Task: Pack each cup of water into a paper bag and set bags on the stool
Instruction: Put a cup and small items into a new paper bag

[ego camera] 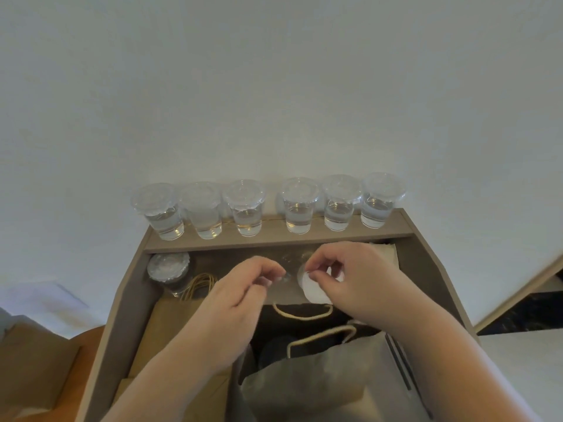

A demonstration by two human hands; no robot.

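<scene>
Hands meet over the lower level of a taupe wooden counter (128, 300). The left hand (243, 287) has its fingers curled in, with thumb and forefinger closed narrowly on a clear piece (285, 278) that is too faint to name. The right hand (356, 275) is curled the same way, and its thumb and forefinger pinch the top edge of a white round piece (315, 292). The two pinches sit just beside each other, and I cannot tell whether the clear piece and the white one are joined.

Six clear lidded cups of water (300, 214) stand upright in a row on the raised ledge (274, 237) at the back, against the white wall (274, 86). There are three to the left and three to the right, with a slightly wider gap in the middle. A seventh lidded cup (169, 272) stands on the lower level at the far left, below the ledge. A loose coil of tan twine handles (199, 284) lies just beside it.

Flat brown paper bags (173, 324) lie under the left forearm. Below the hands an open paper bag (320, 379) stands with its mouth up and its rope handles (304, 313) visible at the rim. Its inside is too dark to read. At the lower left, an orange-brown rounded surface (90, 338) shows beside the counter, with another brown bag (33, 360) near it.
</scene>
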